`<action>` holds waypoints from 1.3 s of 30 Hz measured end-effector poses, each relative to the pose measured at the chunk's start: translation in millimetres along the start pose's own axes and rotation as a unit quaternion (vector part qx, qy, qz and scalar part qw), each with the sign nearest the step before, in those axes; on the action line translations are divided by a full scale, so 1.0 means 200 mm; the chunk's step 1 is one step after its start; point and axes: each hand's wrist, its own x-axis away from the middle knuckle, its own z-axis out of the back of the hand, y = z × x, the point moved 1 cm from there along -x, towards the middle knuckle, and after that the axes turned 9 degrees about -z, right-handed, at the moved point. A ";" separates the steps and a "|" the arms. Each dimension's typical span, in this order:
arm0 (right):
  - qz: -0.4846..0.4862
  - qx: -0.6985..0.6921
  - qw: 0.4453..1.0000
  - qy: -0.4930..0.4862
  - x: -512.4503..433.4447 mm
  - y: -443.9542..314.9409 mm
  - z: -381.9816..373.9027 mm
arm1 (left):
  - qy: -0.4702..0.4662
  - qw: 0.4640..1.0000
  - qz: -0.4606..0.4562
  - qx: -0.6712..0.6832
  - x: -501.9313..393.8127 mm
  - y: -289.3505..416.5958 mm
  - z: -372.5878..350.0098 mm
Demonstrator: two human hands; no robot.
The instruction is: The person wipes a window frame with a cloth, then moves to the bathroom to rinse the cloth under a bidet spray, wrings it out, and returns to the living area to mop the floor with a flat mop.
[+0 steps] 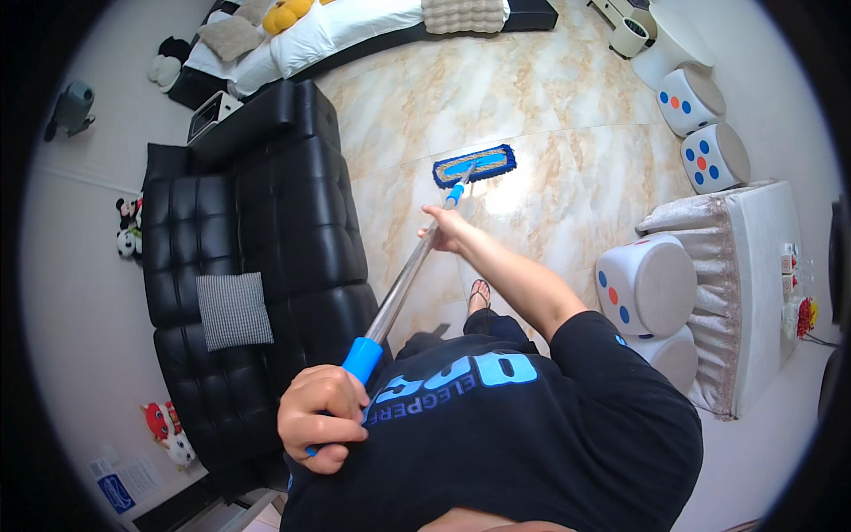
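Note:
A flat mop with a dark blue fringed pad (474, 165) lies on the marble-patterned tile floor (399, 126), ahead of the person. Its metal pole (405, 286) slants down and left towards the chest. Near the top end, my left hand (322, 415) is wrapped around the blue plastic grip (363, 358). Farther down the pole, below a blue collar (455, 193), my right hand (445, 228) holds the metal, its arm stretched forward. The hidden palm side of the right hand does not show how tightly it closes.
At the left stands a black tufted leather sofa (306, 219) with a checked cushion (235, 310). A bed (372, 40) is at the far side. Large dice-shaped stools (625, 282) and a cloth-covered table (764, 292) line the right. The person's sandalled foot (479, 296) is on the floor.

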 end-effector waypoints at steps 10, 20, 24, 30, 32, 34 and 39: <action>0.052 -0.062 0.996 -0.042 -0.32 -0.89 -0.22 | 0.061 0.996 -0.063 -0.018 -0.63 -0.71 0.44; 0.104 -0.161 0.979 -0.067 -0.77 -2.20 -0.41 | 0.180 0.976 -0.109 0.051 -1.38 -1.78 1.16; 0.129 -0.266 0.954 -0.041 -0.88 -2.75 -0.26 | 0.074 0.980 -0.090 0.160 -1.81 -2.26 1.31; 0.115 -0.334 0.935 0.007 -0.95 -3.51 0.07 | -0.010 0.972 -0.093 0.217 -2.43 -2.84 1.27; 0.138 -0.318 0.938 0.026 -0.96 -3.72 0.18 | -0.061 0.967 -0.101 0.225 -2.65 -3.00 1.23; 0.137 -0.300 0.944 -0.011 -0.96 -3.92 0.26 | -0.025 0.969 -0.095 0.227 -2.85 -3.12 1.16; 0.154 -0.311 0.938 -0.014 -0.88 -4.51 0.49 | 0.152 0.979 -0.065 0.123 -3.37 -3.40 0.98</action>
